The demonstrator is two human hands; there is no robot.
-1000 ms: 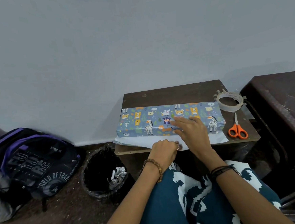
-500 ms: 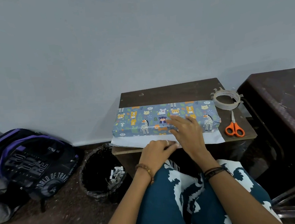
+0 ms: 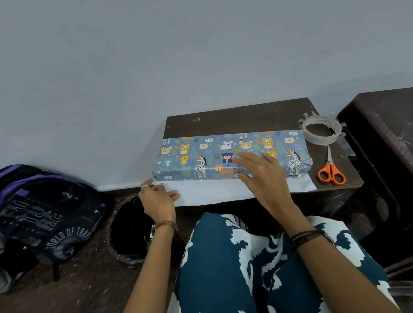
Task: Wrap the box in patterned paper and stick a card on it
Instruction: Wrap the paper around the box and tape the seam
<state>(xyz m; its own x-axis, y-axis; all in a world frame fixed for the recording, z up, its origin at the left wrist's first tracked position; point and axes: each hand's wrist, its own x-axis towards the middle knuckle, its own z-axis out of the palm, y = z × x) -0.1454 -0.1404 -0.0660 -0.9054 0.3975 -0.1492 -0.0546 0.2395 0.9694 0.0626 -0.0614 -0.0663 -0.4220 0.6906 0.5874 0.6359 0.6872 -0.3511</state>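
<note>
A long box covered in blue animal-patterned paper lies across a small dark wooden table. A white flap of the paper's underside sticks out toward me along the box's near side. My right hand rests flat on the box's top and near edge, fingers straight. My left hand holds the left end of the white flap at the table's near left corner, thumb lying on the paper. No card is in view.
A roll of clear tape with cut strips stuck around it sits at the table's right, orange-handled scissors just in front of it. A black bin and a dark backpack stand on the floor left. A dark cabinet stands right.
My left hand slid left along the white flap, from beside my right hand to the flap's left end. My right hand stayed on the box.
</note>
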